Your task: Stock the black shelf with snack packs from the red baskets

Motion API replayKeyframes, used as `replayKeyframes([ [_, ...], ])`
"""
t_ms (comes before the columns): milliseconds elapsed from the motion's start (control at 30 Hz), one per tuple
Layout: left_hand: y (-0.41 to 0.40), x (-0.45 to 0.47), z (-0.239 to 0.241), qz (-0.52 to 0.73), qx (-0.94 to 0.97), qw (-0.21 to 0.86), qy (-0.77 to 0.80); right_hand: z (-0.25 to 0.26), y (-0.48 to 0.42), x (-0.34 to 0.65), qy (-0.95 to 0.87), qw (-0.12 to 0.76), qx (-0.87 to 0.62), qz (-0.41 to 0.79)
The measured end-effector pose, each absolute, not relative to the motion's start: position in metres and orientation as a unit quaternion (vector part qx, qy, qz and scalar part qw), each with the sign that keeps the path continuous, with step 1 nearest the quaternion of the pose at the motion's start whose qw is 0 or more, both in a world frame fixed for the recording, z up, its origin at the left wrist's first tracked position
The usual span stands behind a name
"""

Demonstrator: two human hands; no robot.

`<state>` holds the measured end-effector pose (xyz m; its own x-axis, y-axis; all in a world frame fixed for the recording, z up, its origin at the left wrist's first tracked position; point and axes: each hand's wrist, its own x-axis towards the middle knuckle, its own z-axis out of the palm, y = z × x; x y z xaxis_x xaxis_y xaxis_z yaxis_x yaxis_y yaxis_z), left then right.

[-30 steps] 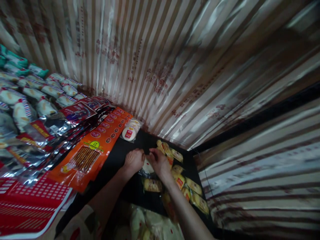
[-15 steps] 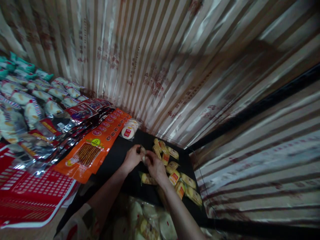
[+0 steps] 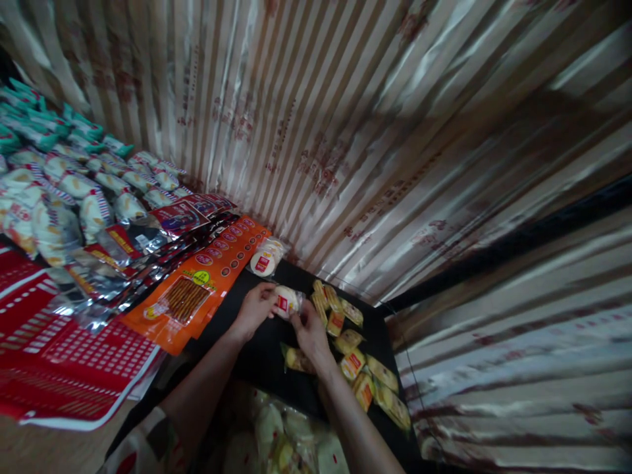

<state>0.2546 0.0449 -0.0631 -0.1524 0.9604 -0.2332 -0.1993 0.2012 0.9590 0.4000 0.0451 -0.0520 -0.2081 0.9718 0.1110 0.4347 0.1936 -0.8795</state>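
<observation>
Between my hands is a small clear packet of round white crackers point(image 3: 286, 301) with a red label, held just above the black shelf point(image 3: 247, 362). My left hand point(image 3: 257, 308) grips its left edge with thumb and fingers. At its right end, my right hand point(image 3: 309, 329) pinches the wrapper. A similar packet of round white crackers point(image 3: 265, 258) lies farther back, beside a stack of orange snack bags point(image 3: 197, 289). Several small yellow-wrapped snacks point(image 3: 353, 363) are scattered to the right of my right hand.
A red basket point(image 3: 89, 368) stands at the left, by silver and red packs point(image 3: 123, 250). White snack bags point(image 3: 64, 210) and green ones point(image 3: 44, 122) lie in rows behind. Below the shelf's front edge sits a clear bag of snacks point(image 3: 291, 434). Striped sheeting point(image 3: 306, 138) hangs behind.
The cracker packet in my hands has turned so its labelled face shows; before, it was seen nearly edge-on. My hands have spread slightly apart along it. The view has shifted a little.
</observation>
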Motion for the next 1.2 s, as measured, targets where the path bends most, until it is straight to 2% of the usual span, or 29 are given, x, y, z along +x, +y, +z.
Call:
replayKeyframes([
  [133,0.043,0.243,-0.072,0.548,0.372,0.428,0.615,-0.052,0.056,0.399,-0.625,0.390,-0.524,0.427],
  [200,0.040,0.240,-0.075,0.547,0.377,0.441,0.603,-0.051,0.060,0.398,-0.603,0.392,-0.524,0.456],
  [333,0.038,0.240,-0.078,0.555,0.328,0.550,0.531,-0.051,0.065,0.391,-0.560,0.418,-0.524,0.486],
  [400,0.039,0.238,-0.080,0.574,0.300,0.539,0.538,-0.052,0.067,0.384,-0.523,0.437,-0.528,0.506],
  [533,0.045,0.230,-0.085,0.589,0.285,0.453,0.606,-0.060,0.067,0.363,-0.459,0.452,-0.536,0.546],
  [633,0.045,0.225,-0.084,0.564,0.317,0.384,0.659,-0.068,0.071,0.348,-0.444,0.462,-0.553,0.532],
  [733,0.042,0.226,-0.078,0.524,0.372,0.270,0.716,-0.073,0.084,0.338,-0.447,0.475,-0.561,0.509],
  [867,0.038,0.231,-0.069,0.483,0.452,0.155,0.734,-0.073,0.103,0.331,-0.464,0.488,-0.553,0.490],
  [1033,0.043,0.235,-0.069,0.439,0.540,0.110,0.709,-0.074,0.117,0.324,-0.519,0.448,-0.548,0.478],
  [1200,0.051,0.236,-0.074,0.401,0.565,0.098,0.714,-0.078,0.128,0.315,-0.588,0.418,-0.563,0.403],
])
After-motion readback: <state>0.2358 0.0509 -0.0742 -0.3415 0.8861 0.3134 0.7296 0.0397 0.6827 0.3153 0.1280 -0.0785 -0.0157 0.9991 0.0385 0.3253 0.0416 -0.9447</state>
